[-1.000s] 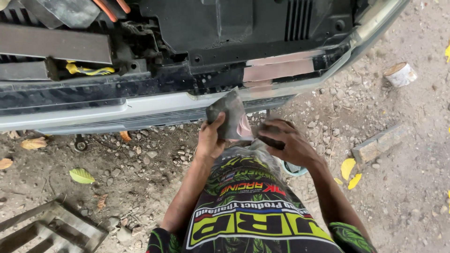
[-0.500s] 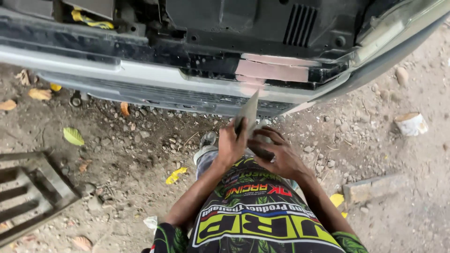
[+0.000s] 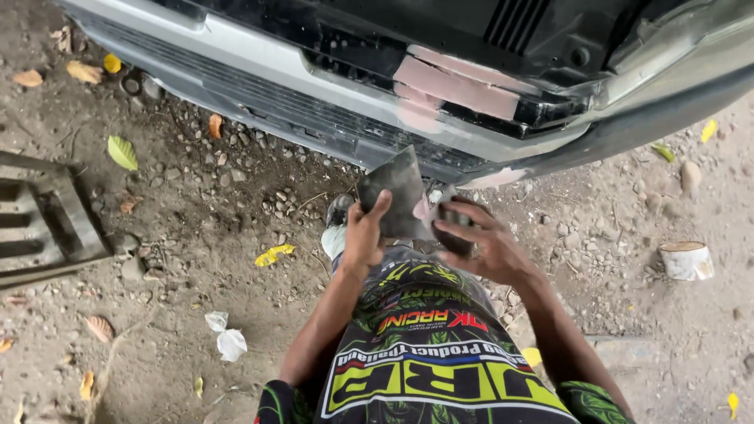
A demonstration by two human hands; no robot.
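At the far left a metal grate (image 3: 43, 220) lies flat on the dirt, with a green leaf (image 3: 122, 151) beyond it and dry leaves scattered about. Nearer the middle, a yellow leaf (image 3: 272, 254) rests on the gravel and a crumpled white scrap (image 3: 225, 336) lies closer to the person. Across the top runs a car bumper (image 3: 259, 74), grey and black, with pink filler patches (image 3: 459, 86) right of centre. Just below the bumper, the left hand (image 3: 366, 235) is closed on a dark flat sheet (image 3: 397, 192), thumb on its face, holding it tilted on edge. The right hand (image 3: 483, 243) sits just beside it, fingers curled around a small dark block (image 3: 454, 228) that meets the sheet's lower edge, where a pink smear shows. Both forearms reach out above a knee in printed shorts (image 3: 424, 353). Further right, a short white tin (image 3: 686, 260) stands on the ground, well apart from the hands
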